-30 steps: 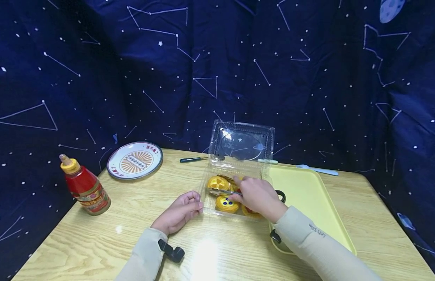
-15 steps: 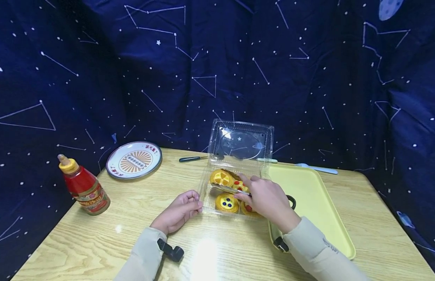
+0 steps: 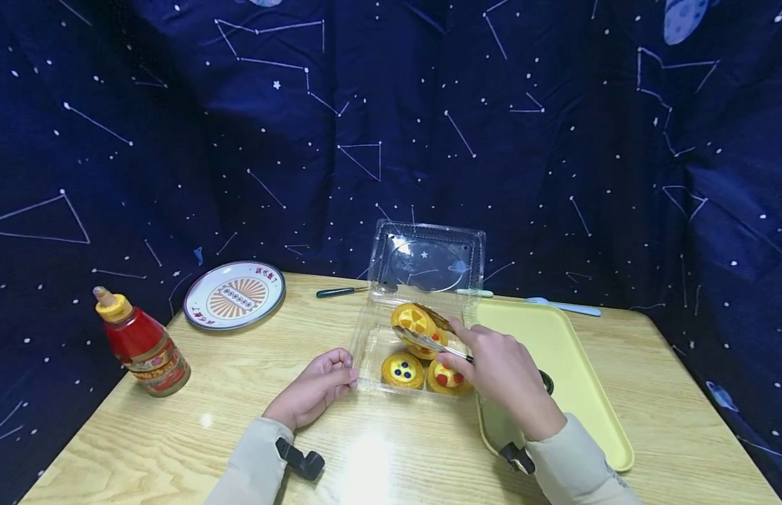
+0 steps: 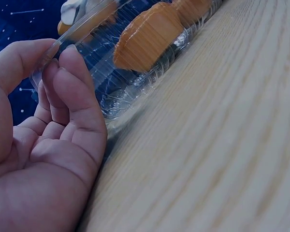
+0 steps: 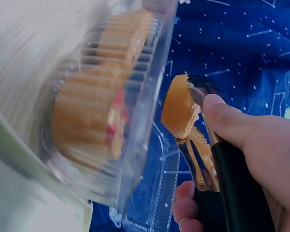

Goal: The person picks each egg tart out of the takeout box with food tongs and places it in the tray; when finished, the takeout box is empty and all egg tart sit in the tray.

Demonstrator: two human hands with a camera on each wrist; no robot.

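My right hand (image 3: pixel 507 372) grips black-handled metal tongs (image 5: pixel 237 186). Their serrated tips clasp a tart (image 3: pixel 411 317) topped with orange wedges, raised over a clear plastic clamshell box (image 4: pixel 106 92). Inside the box sit a tart with blue dots (image 3: pixel 402 369) and a tart with red pieces (image 3: pixel 446 379). Another red-topped tart (image 3: pixel 437 338) shows partly behind the tongs. At the box's near left corner, my left hand (image 3: pixel 316 387) pinches the rim between thumb and fingers. The box's lid (image 3: pixel 428 261) stands raised at the back.
A yellow tray (image 3: pixel 576 393) lies right of the box, partly under my right arm. Behind are a blue fork (image 3: pixel 570 308), a light green handle (image 3: pixel 475 292) and a dark-handled tool (image 3: pixel 336 292). To the left stand a patterned plate (image 3: pixel 195 312) and a red squeeze bottle (image 3: pixel 152 361).
The tongs have lifted the orange-topped tart from the box's back left, moving up and slightly right with my right hand. My left hand keeps its hold on the rim.
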